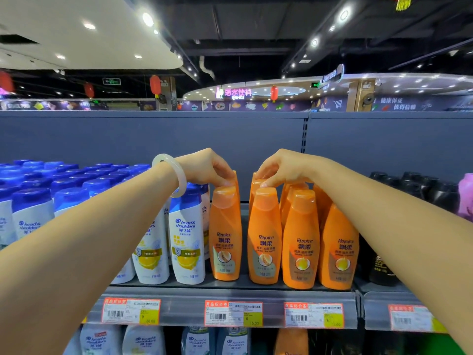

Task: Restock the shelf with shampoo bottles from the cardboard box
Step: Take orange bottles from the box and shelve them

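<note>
Left hand (207, 166): pinching the cap of an orange Rejoice bottle (225, 234).
Right hand (284, 167): gripping the neighbouring Rejoice cap (265, 198).
Shelf (230, 285): carrying Head & Shoulders bottles (186, 234) leftward.
Price tag (233, 313): reading 15.00.

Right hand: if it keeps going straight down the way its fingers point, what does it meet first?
The right hand points down, fingertips already on the cap of the second front-row orange Rejoice bottle, so that cap comes first. Whether it also touches the orange bottle behind is unclear; depth is hard to judge.
</note>
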`<control>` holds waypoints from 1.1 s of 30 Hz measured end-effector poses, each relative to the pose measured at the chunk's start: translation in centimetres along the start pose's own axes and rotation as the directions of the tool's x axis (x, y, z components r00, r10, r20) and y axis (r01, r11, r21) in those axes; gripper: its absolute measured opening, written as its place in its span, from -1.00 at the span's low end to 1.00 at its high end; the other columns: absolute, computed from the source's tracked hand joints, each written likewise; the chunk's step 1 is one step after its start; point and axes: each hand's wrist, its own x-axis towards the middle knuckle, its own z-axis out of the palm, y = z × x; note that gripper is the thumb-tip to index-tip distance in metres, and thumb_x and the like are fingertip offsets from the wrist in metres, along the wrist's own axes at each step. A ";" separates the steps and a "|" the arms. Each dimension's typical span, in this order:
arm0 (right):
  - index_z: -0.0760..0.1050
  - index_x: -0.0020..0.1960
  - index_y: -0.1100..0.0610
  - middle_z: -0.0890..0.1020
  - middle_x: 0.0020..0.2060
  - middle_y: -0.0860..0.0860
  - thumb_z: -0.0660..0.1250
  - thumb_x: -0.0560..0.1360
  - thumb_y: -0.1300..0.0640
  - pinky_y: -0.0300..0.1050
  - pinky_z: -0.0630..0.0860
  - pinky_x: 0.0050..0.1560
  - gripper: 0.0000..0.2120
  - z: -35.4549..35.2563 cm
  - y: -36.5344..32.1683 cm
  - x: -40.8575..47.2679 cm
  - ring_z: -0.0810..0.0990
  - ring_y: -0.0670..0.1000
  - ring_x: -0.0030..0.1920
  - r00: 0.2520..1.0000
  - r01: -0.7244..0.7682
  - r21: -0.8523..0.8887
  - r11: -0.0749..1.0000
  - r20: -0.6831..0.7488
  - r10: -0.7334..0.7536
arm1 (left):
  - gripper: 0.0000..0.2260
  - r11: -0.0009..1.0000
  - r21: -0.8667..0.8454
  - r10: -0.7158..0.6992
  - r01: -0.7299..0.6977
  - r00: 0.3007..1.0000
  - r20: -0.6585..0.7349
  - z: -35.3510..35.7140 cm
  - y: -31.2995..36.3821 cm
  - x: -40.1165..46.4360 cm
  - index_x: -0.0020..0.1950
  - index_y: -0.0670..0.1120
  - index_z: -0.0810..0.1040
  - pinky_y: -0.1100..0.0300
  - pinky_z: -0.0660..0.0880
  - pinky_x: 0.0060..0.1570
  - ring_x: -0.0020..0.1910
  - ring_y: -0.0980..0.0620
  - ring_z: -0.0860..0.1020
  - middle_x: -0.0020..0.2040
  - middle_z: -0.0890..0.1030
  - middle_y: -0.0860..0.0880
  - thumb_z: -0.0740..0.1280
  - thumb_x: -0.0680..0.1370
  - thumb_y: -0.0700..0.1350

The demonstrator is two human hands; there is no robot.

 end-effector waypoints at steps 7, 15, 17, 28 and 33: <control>0.50 0.25 0.08 0.55 0.21 0.03 0.37 0.46 0.06 -0.11 0.46 0.09 -0.64 0.0 -0.1 0.0 0.50 -0.02 0.14 1.000 0.013 -0.017 1.000 0.005 -0.013 | -0.69 1.000 0.002 0.015 -0.015 1.000 0.004 -0.1 0.3 -0.2 0.25 -0.05 0.53 0.19 0.47 0.07 0.06 0.07 0.53 0.18 0.58 0.00 0.34 0.52 -0.08; 0.48 0.27 0.10 0.54 0.23 0.07 0.36 0.48 0.08 -0.04 0.49 0.15 -0.63 0.2 -0.2 -0.1 0.51 0.06 0.21 1.000 -0.008 -0.040 0.999 -0.008 0.007 | -0.70 1.000 0.025 0.006 -0.006 1.000 -0.002 0.1 0.2 -0.1 0.26 -0.06 0.53 0.19 0.48 0.06 0.06 0.05 0.54 0.19 0.58 -0.02 0.33 0.53 -0.10; 0.48 0.27 0.10 0.54 0.23 0.07 0.36 0.48 0.08 -0.05 0.49 0.14 -0.63 0.2 -0.3 -0.1 0.51 0.06 0.21 1.000 -0.010 -0.046 0.999 -0.010 0.010 | -0.70 1.000 0.025 0.007 -0.007 1.000 -0.003 0.0 0.2 -0.2 0.26 -0.06 0.53 0.19 0.48 0.05 0.07 0.04 0.54 0.19 0.58 -0.02 0.33 0.52 -0.11; 0.45 0.31 0.09 0.53 0.25 0.07 0.37 0.47 0.14 -0.08 0.47 0.11 -0.59 0.3 -0.5 -0.4 0.50 0.07 0.24 1.000 -0.018 -0.063 0.998 -0.016 0.017 | -0.70 0.998 0.028 0.048 -0.048 0.999 -0.013 0.1 0.7 -0.4 0.26 -0.07 0.53 0.20 0.48 0.05 0.03 0.08 0.52 0.19 0.58 -0.03 0.33 0.53 -0.11; 0.44 0.30 0.07 0.54 0.23 0.06 0.37 0.47 0.12 -0.13 0.46 0.04 -0.60 -0.3 -0.4 -1.1 0.51 0.04 0.20 0.998 0.014 0.004 1.000 -0.066 -0.014 | -0.71 0.998 -0.014 0.068 -0.069 0.995 -0.077 -0.2 0.7 -0.9 0.24 -0.06 0.54 0.18 0.50 0.08 0.01 0.08 0.53 0.18 0.58 -0.03 0.34 0.52 -0.10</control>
